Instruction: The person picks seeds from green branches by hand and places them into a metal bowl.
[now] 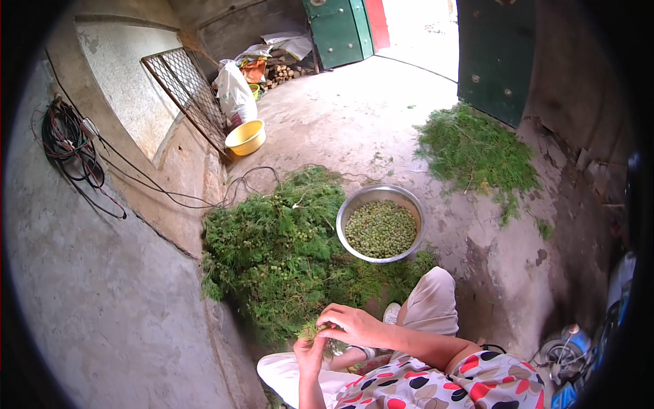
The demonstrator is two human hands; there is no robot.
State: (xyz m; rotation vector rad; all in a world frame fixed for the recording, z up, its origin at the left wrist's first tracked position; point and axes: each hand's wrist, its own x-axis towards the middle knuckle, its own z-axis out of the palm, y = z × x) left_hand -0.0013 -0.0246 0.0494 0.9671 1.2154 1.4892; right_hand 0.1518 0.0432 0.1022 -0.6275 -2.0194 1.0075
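Above my lap, my left hand point(310, 353) is closed on a small green sprig point(310, 331). My right hand point(349, 324) meets it from the right, fingers bent and pinched at the same sprig; whether a berry is between them is too small to see. Just beyond my hands a large heap of feathery green branches point(272, 252) with small round green fruits spreads over the floor. A round metal basin point(421, 221) stands at the heap's right side, holding many small green berries point(381, 230).
Another pile of green branches point(480, 146) lies at the right, near a green door point(497, 61). A yellow basin point(246, 138), a white sack point(236, 92) and stacked firewood point(283, 73) are along the far left. Black cables point(65, 140) hang on the left wall.
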